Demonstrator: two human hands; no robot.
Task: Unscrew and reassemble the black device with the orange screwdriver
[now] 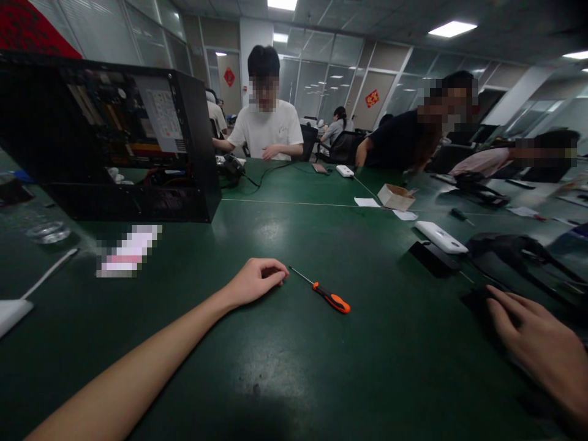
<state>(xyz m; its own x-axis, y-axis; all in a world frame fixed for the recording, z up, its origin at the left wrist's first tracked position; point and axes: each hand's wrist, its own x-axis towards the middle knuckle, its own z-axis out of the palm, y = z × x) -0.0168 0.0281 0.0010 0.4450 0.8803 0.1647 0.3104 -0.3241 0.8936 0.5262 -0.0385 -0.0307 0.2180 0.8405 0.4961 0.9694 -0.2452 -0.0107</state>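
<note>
My left hand [256, 281] rests on the green table [321, 367] with its fingers curled, knuckles close to the metal tip of an orange-handled screwdriver [328, 297] that lies flat on the table. Nothing shows inside the curled fingers. My right hand [539, 349] lies at the right edge of the view, fingers spread over a dark flat object [478, 301] on the table. An open black computer case [114, 141] stands on its side at the back left, its boards and cables visible.
A white device [441, 237] sits on a black block to the right, beside a black bag [519, 254]. A small cardboard box [395, 196] and paper slips lie further back. Three people sit across the table. A glass dish [48, 232] and white cable lie at left.
</note>
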